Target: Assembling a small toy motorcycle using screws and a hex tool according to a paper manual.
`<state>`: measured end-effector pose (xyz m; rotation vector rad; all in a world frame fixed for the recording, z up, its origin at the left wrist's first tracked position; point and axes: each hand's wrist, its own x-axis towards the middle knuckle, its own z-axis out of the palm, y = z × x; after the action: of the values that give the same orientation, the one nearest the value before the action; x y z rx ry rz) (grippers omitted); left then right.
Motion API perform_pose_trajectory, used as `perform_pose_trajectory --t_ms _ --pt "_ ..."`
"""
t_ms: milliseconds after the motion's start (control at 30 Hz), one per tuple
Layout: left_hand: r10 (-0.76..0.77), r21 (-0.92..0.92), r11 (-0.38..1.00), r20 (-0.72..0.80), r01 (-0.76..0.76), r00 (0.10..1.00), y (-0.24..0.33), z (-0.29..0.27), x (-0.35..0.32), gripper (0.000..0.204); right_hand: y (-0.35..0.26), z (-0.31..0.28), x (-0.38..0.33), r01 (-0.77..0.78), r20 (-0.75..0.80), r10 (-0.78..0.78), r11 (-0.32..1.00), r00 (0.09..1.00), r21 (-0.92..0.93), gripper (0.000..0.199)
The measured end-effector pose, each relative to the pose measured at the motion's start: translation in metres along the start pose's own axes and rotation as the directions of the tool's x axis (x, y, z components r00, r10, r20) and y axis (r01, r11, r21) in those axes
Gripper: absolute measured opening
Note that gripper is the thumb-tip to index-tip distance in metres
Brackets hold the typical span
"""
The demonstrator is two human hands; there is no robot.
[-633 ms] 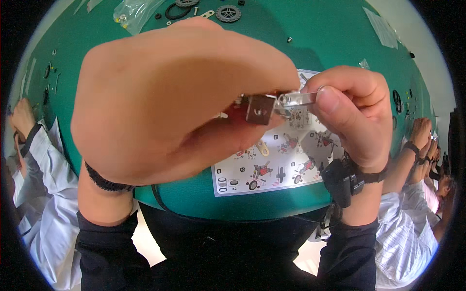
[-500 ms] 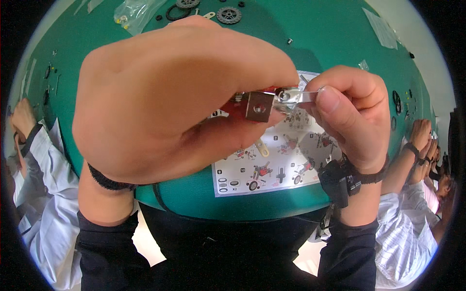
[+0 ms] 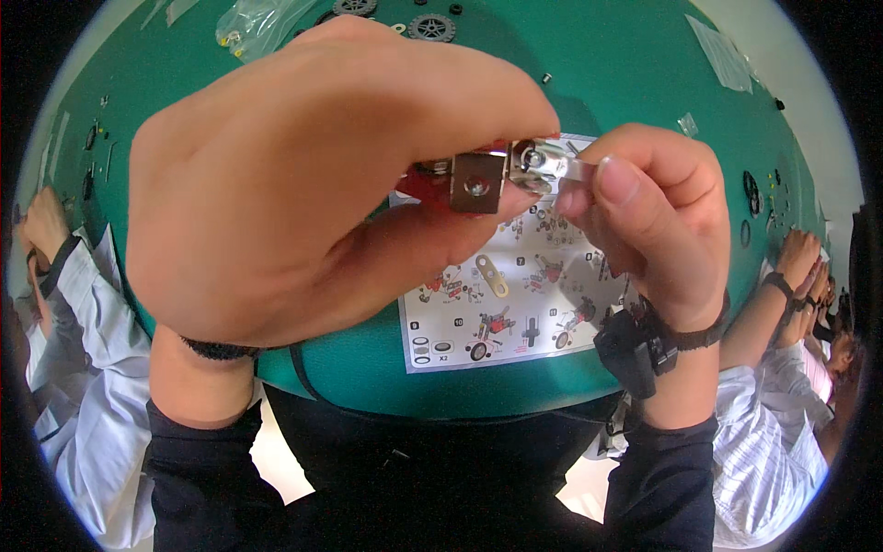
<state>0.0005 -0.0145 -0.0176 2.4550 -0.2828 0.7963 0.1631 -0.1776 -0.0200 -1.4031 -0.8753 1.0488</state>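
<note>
- Barely anything shifts: your left hand (image 3: 303, 184) stays clenched on the small metal assembly (image 3: 478, 179), raised over the green table (image 3: 598, 55).
- Your right hand (image 3: 644, 221) keeps pinching its shiny bracket end (image 3: 543, 164), now seated a touch closer.
- Below lies the instruction sheet (image 3: 515, 304); black gears (image 3: 432, 26) sit at the far edge.

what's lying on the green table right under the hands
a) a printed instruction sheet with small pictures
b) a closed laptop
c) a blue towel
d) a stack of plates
a: below the left hand and right hand, a white instruction sheet with small diagrams lies flat on the green table.
</note>
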Motion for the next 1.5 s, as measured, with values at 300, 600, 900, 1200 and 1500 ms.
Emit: perform_pose_trajectory --t_ms 300,600,900,1200,1500 --pt "0.037 0.014 0.999 0.099 -0.039 0.994 0.006 -0.004 0.015 0.038 0.004 -0.005 -0.001 0.064 -0.053 -0.064 0.998 0.997 0.007 0.023" --pt "-0.004 -0.097 0.995 -0.036 0.0 0.999 -0.003 0.006 0.0 0.038 0.004 -0.006 -0.002 0.147 -0.101 -0.146 0.989 0.984 0.0 0.023" --pt "-0.124 0.099 0.987 -0.051 0.128 0.991 0.0 0.002 0.008 0.029 0.005 -0.031 0.009 0.097 -0.093 -0.111 0.985 0.99 -0.145 0.022" --pt "-0.124 0.055 0.991 -0.001 0.123 0.992 -0.021 0.013 0.013 0.026 0.016 -0.044 0.015 0.092 -0.073 -0.316 0.476 0.946 -0.875 0.016" --pt "-0.167 -0.034 0.985 0.007 0.167 0.986 -0.02 0.012 0.01 0.027 0.001 -0.041 0.001 0.203 0.255 -0.016 0.653 0.967 -0.73 0.015"
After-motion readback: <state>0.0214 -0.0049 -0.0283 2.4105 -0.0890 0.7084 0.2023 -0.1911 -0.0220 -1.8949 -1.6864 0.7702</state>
